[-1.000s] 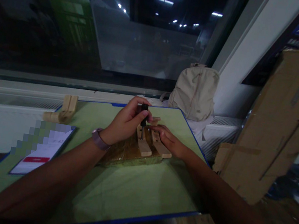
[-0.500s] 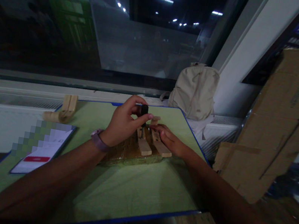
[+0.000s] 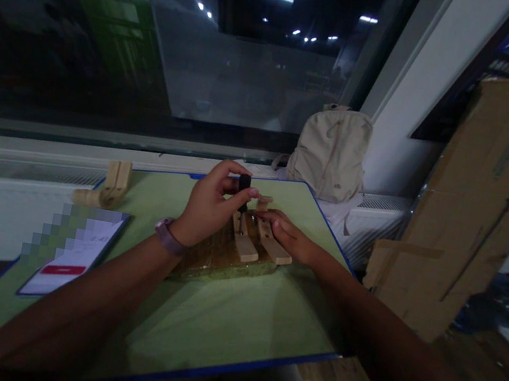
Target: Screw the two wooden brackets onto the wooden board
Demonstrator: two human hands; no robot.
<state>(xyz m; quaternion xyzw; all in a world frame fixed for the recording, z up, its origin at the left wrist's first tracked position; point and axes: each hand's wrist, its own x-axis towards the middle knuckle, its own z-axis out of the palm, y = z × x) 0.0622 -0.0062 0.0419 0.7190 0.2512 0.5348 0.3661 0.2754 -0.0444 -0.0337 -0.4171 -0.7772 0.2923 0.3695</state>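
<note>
My left hand (image 3: pixel 207 207) is closed around the black handle of a screwdriver (image 3: pixel 244 185). Its metal shaft points down at the near wooden piece (image 3: pixel 245 247), a pale slat with a screw spot. Beside it lies a second wooden piece (image 3: pixel 278 252) with dark holes; my right hand (image 3: pixel 289 238) is closed on its far end, with some fingers hidden. Behind the fingers a small upright wooden part (image 3: pixel 264 203) shows, and I cannot tell how it joins. Both slats rest on a brown, tape-wrapped slab (image 3: pixel 210 264).
The green table (image 3: pixel 232 323) has a blue edge. At its far left stands a wooden assembly (image 3: pixel 116 184), with a sheet in a dark folder (image 3: pixel 72 257) nearby. A beige backpack (image 3: pixel 331 154) sits by the window, and a large cardboard piece (image 3: pixel 469 220) leans at the right.
The screwdriver handle has tilted slightly, with its top a little farther left and higher. Both hands keep almost the same places, and the view has shifted slightly.
</note>
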